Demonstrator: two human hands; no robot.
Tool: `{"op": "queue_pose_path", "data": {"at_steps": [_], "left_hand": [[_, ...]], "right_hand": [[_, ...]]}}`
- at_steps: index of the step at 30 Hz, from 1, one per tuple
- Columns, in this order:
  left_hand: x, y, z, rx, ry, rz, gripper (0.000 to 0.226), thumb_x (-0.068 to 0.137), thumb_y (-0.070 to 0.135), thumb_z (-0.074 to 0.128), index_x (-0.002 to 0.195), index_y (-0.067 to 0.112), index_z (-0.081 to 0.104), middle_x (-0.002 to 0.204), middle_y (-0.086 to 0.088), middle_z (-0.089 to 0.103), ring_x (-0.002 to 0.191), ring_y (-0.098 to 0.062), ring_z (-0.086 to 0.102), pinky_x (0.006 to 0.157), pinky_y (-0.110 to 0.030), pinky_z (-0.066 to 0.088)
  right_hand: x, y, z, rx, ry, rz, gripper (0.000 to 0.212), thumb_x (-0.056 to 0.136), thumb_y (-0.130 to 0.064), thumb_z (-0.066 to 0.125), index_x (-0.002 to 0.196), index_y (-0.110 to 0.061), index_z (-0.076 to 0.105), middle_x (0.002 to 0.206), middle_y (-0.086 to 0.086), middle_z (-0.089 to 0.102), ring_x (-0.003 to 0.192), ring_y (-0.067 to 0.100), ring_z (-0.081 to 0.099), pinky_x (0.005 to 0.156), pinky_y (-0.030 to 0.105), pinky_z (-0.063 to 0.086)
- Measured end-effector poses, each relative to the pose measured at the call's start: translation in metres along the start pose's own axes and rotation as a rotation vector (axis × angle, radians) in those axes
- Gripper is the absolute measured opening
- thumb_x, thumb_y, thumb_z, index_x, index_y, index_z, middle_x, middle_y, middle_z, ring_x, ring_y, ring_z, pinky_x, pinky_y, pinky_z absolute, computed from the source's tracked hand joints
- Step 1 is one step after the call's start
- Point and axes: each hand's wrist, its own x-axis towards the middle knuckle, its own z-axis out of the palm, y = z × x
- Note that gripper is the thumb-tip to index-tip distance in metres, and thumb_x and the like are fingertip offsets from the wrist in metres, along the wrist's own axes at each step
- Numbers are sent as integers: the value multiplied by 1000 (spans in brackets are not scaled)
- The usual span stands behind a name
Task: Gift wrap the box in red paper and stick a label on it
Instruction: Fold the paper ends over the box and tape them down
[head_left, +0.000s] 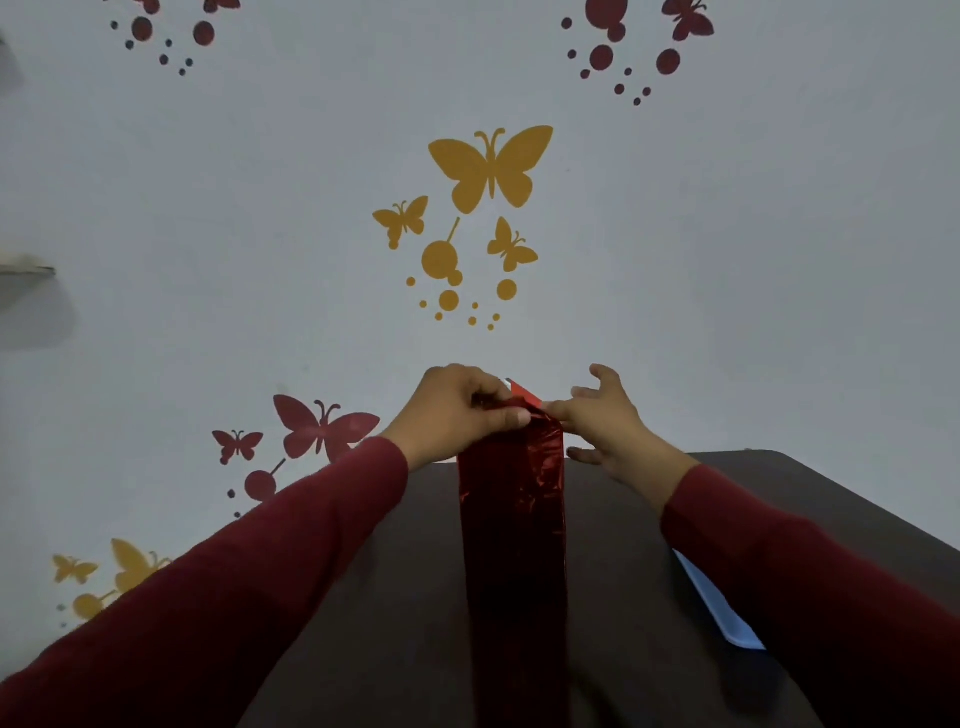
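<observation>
The box (511, 545), a long narrow one already sheathed in shiny red paper (540, 467), is seen running from the near edge of the worktop (623, 519) to its far edge, along the middle. At the far end, the paper's loose end is pinched by the left hand (457, 410), thumb over curled fingers, while it is touched by the forefinger of the right hand (605, 415), whose other fingers are spread and hold nothing. A small red and white piece (522, 391) is seen just behind the fold; what it is cannot be told.

The foil is judged thin, slippery and quick to crease or tear, so it is best taken at the folded edges, close to the box corners. The box is judged light and stiff enough to be pressed against.

The worktop is dark and matt. A pale blue flat thing (719, 608) lies towards its right edge. Behind, a grey wall (727, 260) is decorated with yellow and red butterflies (491, 169).
</observation>
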Motion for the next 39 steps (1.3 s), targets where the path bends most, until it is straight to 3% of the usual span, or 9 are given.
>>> {"op": "queue_pose_path", "data": {"at_steps": [4, 10, 14, 17, 23, 29, 34, 36, 39], "left_hand": [[22, -4, -8, -63, -87, -98, 13, 83, 39, 85, 84, 26, 81, 80, 6, 77, 73, 0, 68, 66, -16, 50], [41, -17, 6, -115, -82, -194, 16, 78, 37, 89, 87, 27, 81, 131, 9, 58, 126, -7, 48, 102, -32, 32], [42, -23, 13, -327, -103, -279, 24, 76, 27, 92, 95, 17, 80, 118, 9, 66, 115, -14, 61, 81, -19, 48], [42, -30, 17, -356, -39, -368, 68, 61, 32, 100, 122, 31, 71, 138, 3, 56, 113, -16, 60, 74, -16, 50], [41, -48, 27, -547, 30, -620, 157, 11, 49, 105, 150, 35, 35, 134, -14, 60, 116, -31, 67, 101, -46, 57], [30, -40, 29, -562, 109, -652, 124, 42, 41, 100, 148, 25, 39, 132, -11, 61, 117, -27, 65, 105, -44, 53], [15, -26, 30, -811, 119, -714, 28, 76, 15, 82, 101, 4, 75, 96, -13, 74, 77, -22, 67, 78, -34, 53], [6, -24, 35, -825, 151, -778, 24, 73, 11, 80, 96, 4, 78, 98, -17, 77, 83, -28, 70, 91, -41, 57], [-2, -20, 42, -959, 249, -823, 27, 75, 6, 76, 101, 1, 74, 88, -17, 74, 71, -28, 70, 74, -39, 61]], "right_hand": [[7, 0, 1, 103, -31, 38, 107, 83, 3, 77, 158, -44, 17, 160, -3, 38, 103, 18, 71, 87, 48, 60], [10, 3, -4, 106, -63, 32, 108, 84, 5, 76, 160, -42, 14, 164, -4, 34, 104, 15, 69, 92, 51, 56], [12, 7, -7, 86, -81, -11, 108, 87, -5, 79, 161, -45, 11, 166, -8, 31, 111, 17, 69, 100, 56, 54], [14, 11, -5, 78, -80, -39, 107, 90, -10, 78, 160, -48, 7, 166, -10, 29, 126, 22, 62, 100, 56, 54], [13, 9, 2, 46, -103, -72, 121, 76, -45, 89, 159, -50, 1, 167, -11, 25, 138, 25, 51, 106, 51, 46], [20, 2, 10, 50, -68, 63, 130, 69, 2, 85, 159, -48, 5, 161, -2, 38, 124, 20, 59, 106, 50, 49], [24, 1, 12, 153, -40, 158, 124, 69, 13, 75, 160, -43, 11, 153, 10, 49, 136, 27, 51, 116, 55, 33], [23, 1, 13, 148, -40, 162, 120, 72, 13, 73, 161, -41, 14, 152, 9, 49, 138, 27, 49, 117, 55, 29], [22, -1, 15, 140, -43, 150, 111, 79, 7, 73, 161, -40, 15, 149, 5, 53, 136, 25, 51, 111, 52, 32]]}}
